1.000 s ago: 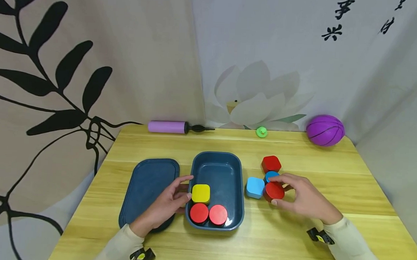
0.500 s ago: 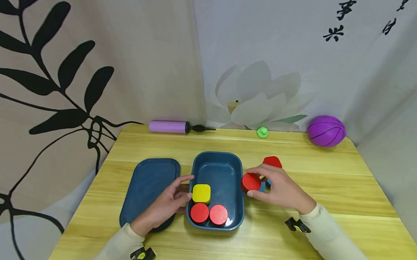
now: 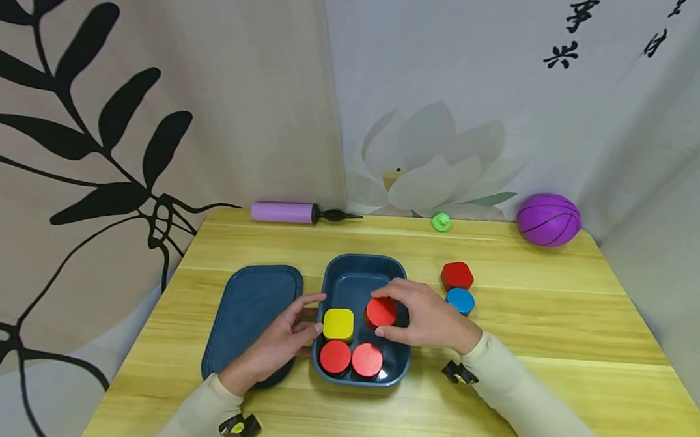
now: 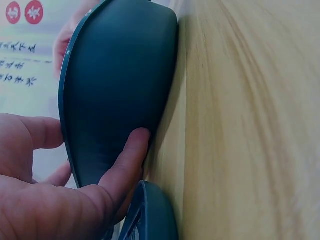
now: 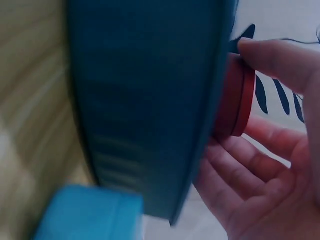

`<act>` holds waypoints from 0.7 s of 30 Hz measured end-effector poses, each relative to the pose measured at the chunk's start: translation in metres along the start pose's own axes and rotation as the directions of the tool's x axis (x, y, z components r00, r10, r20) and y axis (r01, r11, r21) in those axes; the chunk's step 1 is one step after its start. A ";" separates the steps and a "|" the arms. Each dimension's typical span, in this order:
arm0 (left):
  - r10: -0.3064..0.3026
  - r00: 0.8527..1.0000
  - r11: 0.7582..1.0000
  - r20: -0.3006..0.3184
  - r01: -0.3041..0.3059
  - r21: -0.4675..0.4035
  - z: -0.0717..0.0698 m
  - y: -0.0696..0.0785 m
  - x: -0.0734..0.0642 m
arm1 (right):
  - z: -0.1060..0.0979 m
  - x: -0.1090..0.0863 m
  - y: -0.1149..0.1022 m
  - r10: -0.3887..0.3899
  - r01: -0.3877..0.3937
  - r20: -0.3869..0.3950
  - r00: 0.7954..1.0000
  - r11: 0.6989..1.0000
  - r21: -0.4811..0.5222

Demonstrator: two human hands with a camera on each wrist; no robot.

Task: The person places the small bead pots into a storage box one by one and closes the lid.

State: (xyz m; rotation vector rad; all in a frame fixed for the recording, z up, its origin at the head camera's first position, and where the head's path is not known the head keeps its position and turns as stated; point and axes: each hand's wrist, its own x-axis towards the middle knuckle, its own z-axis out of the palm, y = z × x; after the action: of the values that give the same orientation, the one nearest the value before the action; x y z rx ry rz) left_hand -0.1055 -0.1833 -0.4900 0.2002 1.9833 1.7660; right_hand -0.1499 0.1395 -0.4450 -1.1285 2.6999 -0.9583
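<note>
A dark blue box sits open at the table's middle, its lid lying flat to its left. Inside are a yellow square block and two red round blocks at the near end. My right hand pinches a third red round block over the box's inside, just right of the yellow one; in the right wrist view that red block sits just past the box wall. My left hand grips the box's left wall, thumb pressed on the outside.
A red square block and a blue round block lie right of the box; a light blue block shows beside the box only in the right wrist view. A purple pump, green duck and purple ball line the far edge.
My right hand lifted the red round block from beside the blue blocks and carried it left, over the box's right wall to above its inside. The left hand stayed on the box.
</note>
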 end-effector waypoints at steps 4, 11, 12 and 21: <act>-0.006 1.000 1.000 -0.007 0.006 -0.006 0.000 -0.001 0.001 | 0.012 0.007 -0.003 -0.023 0.023 0.057 0.998 1.000 -0.001; -0.002 1.000 1.000 0.003 0.002 -0.009 0.001 -0.002 0.002 | 0.026 0.010 -0.005 -0.033 0.038 0.097 0.995 0.998 -0.047; -0.001 1.000 1.000 0.006 0.001 -0.011 0.000 -0.002 0.002 | 0.027 0.010 -0.005 -0.026 0.032 0.101 0.995 0.998 -0.057; 0.002 1.000 1.000 0.014 -0.002 -0.022 0.000 -0.001 0.001 | 0.035 0.007 -0.008 0.003 0.021 0.127 0.992 0.983 -0.185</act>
State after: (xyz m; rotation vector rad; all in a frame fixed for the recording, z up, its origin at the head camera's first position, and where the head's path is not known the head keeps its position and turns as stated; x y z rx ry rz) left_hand -0.1063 -0.1832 -0.4912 0.2063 1.9534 1.7824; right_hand -0.1403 0.1127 -0.4675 -1.1891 2.7272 -0.6214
